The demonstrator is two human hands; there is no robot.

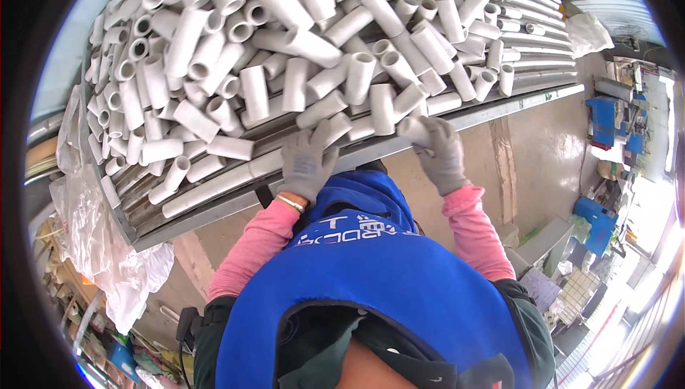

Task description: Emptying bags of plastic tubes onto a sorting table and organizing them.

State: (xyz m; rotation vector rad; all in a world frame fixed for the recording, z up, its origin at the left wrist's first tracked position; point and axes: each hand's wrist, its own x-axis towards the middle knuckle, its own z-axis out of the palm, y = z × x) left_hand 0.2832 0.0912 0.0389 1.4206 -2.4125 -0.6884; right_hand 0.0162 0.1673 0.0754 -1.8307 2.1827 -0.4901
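Note:
A large heap of short, pale grey-white hollow tubes point(360, 78) lies on a metal rack in front of me. My left hand point(305, 164), in a grey glove, is closed around a short tube point(334, 129) at the heap's front edge. Gripped by my gloved right hand point(442, 155) is another tube point(412, 130), its round end pointing left, just over the rack's front rail point(492, 112). Along the front channel, left of my left hand, tubes point(221, 188) lie end to end in a line. My palms and the undersides of both tubes are hidden.
More tubes lie in parallel rows point(539, 39) at the rack's right side. Clear plastic sheeting point(107, 246) hangs at its left end, and a plastic bag point(589, 34) sits beyond the right end. Blue bins point(598, 221) and other goods stand along the right over the floor point(542, 153).

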